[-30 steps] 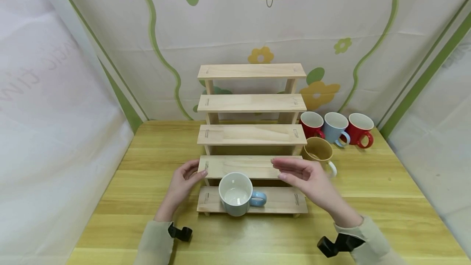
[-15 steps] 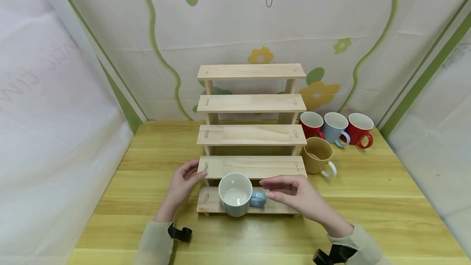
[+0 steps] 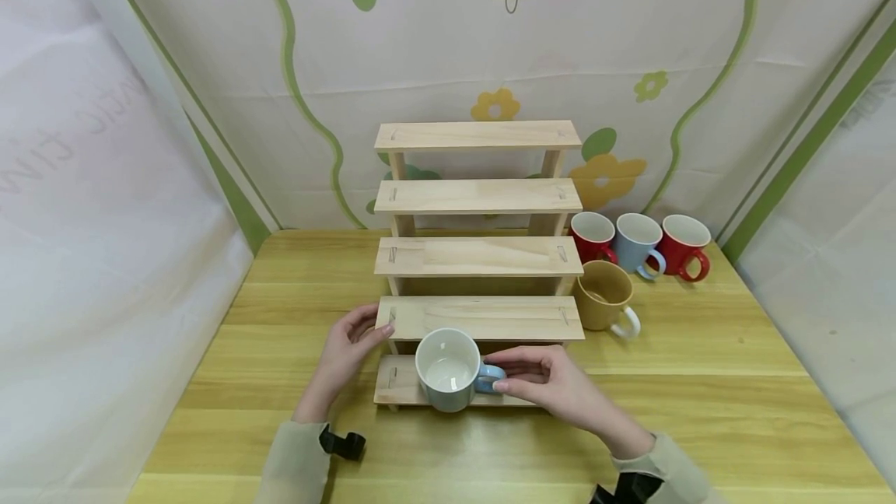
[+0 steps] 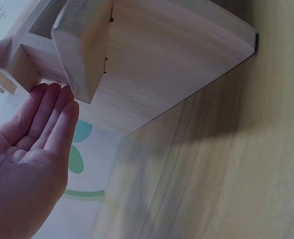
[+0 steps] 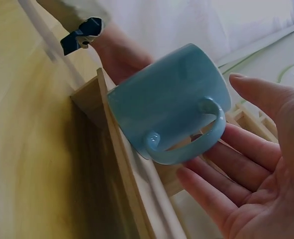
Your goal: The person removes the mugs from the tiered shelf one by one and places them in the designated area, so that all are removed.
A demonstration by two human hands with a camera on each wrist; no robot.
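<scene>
On the bottom step of a wooden stepped shelf (image 3: 483,319) stands an upright mug (image 3: 448,376) with a white inside, a light blue outside and a blue handle (image 3: 491,378) on its right. My right hand (image 3: 553,387) is at that handle. In the right wrist view the fingers (image 5: 241,164) reach behind the handle, while the thumb stays apart from it. My left hand (image 3: 350,348) holds the left end of the second step, thumb on top. In the left wrist view its fingertips (image 4: 67,94) touch the board's edge.
Right of the shelf stands a tan mug (image 3: 605,298) with a white handle. Behind it are a red mug (image 3: 593,238), a light blue mug (image 3: 638,243) and another red mug (image 3: 684,246). A patterned cloth (image 3: 434,37) hangs behind the wooden table (image 3: 294,278).
My right hand has moved left and down from above the second step to the blue mug's handle. The left hand and the mug have stayed in place.
</scene>
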